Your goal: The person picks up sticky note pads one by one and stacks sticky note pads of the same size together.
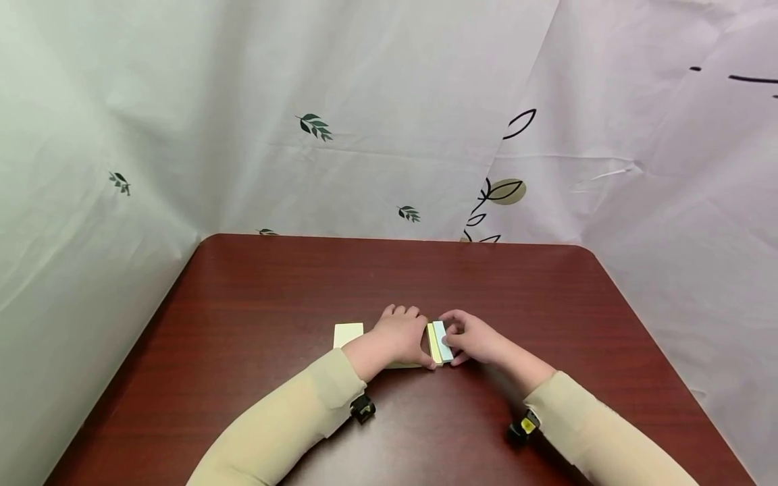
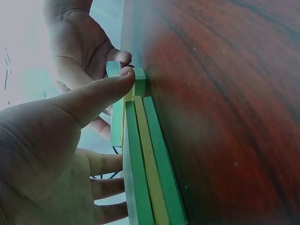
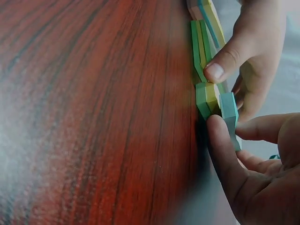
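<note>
In the head view my right hand (image 1: 477, 339) pinches a narrow light-blue sticky-note pad (image 1: 444, 342) between thumb and fingers. The right wrist view shows this blue pad (image 3: 228, 107) above a narrow stack of yellow and green pads (image 3: 205, 98). My left hand (image 1: 398, 337) lies over a wider stack, mostly hidden from above. Its thumb (image 2: 105, 91) reaches to the near corner where the two stacks meet, and its fairly straight fingers lie along the far side. The wider stack (image 2: 145, 164) has green, yellow and green layers at its edge.
A pale yellow pad (image 1: 348, 334) lies left of the left hand, partly covered by it. Everything rests on a dark red-brown wooden table (image 1: 273, 290). White patterned curtains (image 1: 365, 135) hang round its back and sides.
</note>
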### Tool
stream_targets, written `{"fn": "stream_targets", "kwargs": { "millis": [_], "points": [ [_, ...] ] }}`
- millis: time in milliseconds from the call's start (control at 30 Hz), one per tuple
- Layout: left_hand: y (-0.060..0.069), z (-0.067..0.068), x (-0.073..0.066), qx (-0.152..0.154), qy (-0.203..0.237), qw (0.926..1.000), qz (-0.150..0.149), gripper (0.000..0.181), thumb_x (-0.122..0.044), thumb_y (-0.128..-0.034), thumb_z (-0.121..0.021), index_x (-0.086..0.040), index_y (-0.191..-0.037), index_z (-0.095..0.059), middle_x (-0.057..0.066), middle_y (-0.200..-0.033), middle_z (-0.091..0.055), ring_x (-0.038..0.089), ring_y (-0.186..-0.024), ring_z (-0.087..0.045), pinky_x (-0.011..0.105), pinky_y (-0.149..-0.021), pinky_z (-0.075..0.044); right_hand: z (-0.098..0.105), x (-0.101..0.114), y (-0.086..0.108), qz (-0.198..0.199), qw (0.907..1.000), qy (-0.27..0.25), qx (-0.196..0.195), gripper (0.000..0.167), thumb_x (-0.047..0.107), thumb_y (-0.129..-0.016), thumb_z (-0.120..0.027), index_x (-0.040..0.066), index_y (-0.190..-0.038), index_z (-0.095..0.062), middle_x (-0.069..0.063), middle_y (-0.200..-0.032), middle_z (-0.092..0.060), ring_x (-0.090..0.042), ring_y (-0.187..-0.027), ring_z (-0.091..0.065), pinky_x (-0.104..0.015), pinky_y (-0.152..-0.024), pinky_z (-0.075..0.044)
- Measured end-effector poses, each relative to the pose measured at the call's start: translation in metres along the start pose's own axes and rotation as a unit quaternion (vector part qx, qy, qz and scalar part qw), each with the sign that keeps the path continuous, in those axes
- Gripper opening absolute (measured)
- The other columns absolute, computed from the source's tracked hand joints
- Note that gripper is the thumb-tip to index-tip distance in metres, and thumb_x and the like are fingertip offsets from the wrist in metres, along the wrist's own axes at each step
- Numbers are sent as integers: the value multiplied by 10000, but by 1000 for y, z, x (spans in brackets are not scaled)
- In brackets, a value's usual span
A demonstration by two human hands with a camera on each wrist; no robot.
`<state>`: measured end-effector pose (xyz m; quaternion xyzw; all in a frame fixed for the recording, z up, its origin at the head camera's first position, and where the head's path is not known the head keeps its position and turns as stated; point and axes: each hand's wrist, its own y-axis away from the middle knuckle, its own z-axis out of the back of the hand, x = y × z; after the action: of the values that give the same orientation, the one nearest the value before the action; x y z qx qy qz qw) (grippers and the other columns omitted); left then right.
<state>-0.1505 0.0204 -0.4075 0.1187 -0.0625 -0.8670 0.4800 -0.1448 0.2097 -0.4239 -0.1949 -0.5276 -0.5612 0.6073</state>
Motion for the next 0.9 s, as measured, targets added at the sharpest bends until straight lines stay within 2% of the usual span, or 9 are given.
{"fn": "stream_targets", "kwargs": {
  "millis": [467,733,900],
  "points": [
    [-3,-3,2,-74,-131,9999,-53,773,-678,-731,-754,-155,-1288,-634,34,-1310,-548,269,-1197,-510,480,-1116,-302,-5,6,-3,1,9999,132,-83,393,6,-928,-566,-35,-1305,-461,-135,-925,-541,-209,-697,-611,-353,-580,-578],
    [-3,-1,-1,-63,-248,9997,-12,758,-651,-735,-767,-171,-1306,-633,36,-1292,-559,273,-1200,-513,472,-1112,-303,-8,8,-2,139,9998,107,-50,397,-8,-913,-570,-65,-1289,-455,-116,-908,-522,-198,-699,-601,-352,-578,-574],
    [-2,-1,-2,-16,-346,9994,12,784,-662,-743,-752,-154,-1326,-621,37,-1315,-550,269,-1211,-504,469,-1107,-306,-11,7,-3,45,9999,91,-129,398,-7,-909,-575,-48,-1291,-470,-108,-914,-521,-197,-707,-595,-354,-578,-573]
  ]
}}
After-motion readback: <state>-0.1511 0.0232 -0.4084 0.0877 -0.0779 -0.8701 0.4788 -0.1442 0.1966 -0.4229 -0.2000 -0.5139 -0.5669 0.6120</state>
